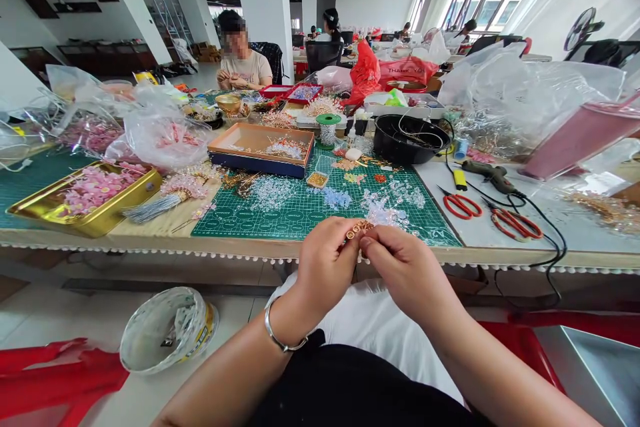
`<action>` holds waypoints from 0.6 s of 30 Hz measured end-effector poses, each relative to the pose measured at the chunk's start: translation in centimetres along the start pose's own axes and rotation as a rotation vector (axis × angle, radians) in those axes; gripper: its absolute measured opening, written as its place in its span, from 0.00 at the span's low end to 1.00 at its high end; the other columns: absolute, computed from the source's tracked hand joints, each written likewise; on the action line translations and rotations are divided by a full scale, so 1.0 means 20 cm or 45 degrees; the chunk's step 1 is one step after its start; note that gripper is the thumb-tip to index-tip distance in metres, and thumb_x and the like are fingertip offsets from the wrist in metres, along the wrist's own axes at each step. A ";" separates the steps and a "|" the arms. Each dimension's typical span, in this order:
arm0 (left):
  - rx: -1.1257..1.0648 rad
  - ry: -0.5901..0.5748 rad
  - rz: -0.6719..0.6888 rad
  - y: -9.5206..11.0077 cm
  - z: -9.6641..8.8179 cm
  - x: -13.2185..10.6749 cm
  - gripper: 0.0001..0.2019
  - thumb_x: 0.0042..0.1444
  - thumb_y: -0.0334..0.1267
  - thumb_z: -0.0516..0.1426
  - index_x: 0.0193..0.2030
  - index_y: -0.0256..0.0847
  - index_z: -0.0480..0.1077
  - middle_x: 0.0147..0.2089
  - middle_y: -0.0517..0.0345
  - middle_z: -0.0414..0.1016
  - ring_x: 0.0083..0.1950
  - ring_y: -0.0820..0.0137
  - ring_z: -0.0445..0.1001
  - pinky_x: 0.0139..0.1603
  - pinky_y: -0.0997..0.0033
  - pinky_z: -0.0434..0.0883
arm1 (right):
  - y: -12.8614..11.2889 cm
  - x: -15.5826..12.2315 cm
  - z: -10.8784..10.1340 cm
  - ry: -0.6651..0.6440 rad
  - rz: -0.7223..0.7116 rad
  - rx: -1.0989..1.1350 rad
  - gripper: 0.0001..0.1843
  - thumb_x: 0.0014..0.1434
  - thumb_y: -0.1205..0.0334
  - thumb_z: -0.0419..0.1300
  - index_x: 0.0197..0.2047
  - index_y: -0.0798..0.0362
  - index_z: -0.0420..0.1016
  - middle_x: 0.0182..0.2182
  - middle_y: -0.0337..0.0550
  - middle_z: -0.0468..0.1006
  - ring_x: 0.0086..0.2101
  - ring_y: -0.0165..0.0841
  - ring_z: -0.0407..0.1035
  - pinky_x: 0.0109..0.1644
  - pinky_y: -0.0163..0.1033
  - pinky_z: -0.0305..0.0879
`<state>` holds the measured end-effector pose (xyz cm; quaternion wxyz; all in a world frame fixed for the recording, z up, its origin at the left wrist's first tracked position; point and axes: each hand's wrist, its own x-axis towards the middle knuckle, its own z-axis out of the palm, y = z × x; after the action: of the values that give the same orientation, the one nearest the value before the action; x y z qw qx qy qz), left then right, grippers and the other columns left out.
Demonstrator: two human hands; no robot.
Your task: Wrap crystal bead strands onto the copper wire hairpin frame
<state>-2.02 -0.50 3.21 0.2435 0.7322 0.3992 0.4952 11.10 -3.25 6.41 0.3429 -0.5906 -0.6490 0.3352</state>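
Just above the table's front edge, my left hand [325, 268] and my right hand [405, 273] pinch a small gold ornament with reddish inset beads [357, 230] between their fingertips. A silver bangle [283, 330] circles my left wrist. Under the hands lies a green cutting mat [320, 223], scattered with loose clear and pale blue crystal beads [380, 213]. My fingers hide part of the ornament, and any wire on it is too small to make out.
Red-handled scissors [461, 205] and a hot glue gun [493, 177] lie on the right. Ahead stand a beaded box tray [260, 150] and a black bowl [405, 139]. A gold tin of pink flowers [85, 200] sits left. A seated co-worker [243, 57] faces me across the table.
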 end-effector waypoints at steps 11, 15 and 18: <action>-0.495 -0.073 -0.384 0.02 0.00 0.01 0.07 0.59 0.39 0.56 0.38 0.38 0.71 0.30 0.58 0.73 0.25 0.76 0.72 0.22 0.78 0.71 | 0.00 -0.16 -0.07 -0.117 -0.054 0.154 0.16 0.62 0.57 0.50 0.24 0.52 0.64 0.22 0.35 0.62 0.25 0.27 0.55 0.29 0.34 0.52; -0.268 0.031 -0.136 0.02 -0.02 0.00 0.07 0.60 0.37 0.56 0.41 0.39 0.73 0.35 0.55 0.75 0.31 0.74 0.74 0.24 0.78 0.71 | 0.03 -0.23 -0.10 -0.198 0.006 0.106 0.18 0.63 0.53 0.50 0.25 0.53 0.64 0.22 0.35 0.61 0.26 0.27 0.55 0.29 0.34 0.53; -0.077 0.121 0.115 0.03 -0.04 -0.01 0.06 0.60 0.34 0.55 0.42 0.40 0.73 0.36 0.55 0.76 0.36 0.72 0.75 0.34 0.73 0.74 | 0.06 -0.28 -0.12 -0.273 0.020 0.061 0.20 0.64 0.50 0.49 0.26 0.53 0.66 0.21 0.35 0.62 0.24 0.26 0.56 0.27 0.33 0.54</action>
<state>-2.49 -1.06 3.88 0.2236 0.7175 0.3617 0.5517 14.16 -8.66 6.40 0.2830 -0.5480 -0.6692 0.4144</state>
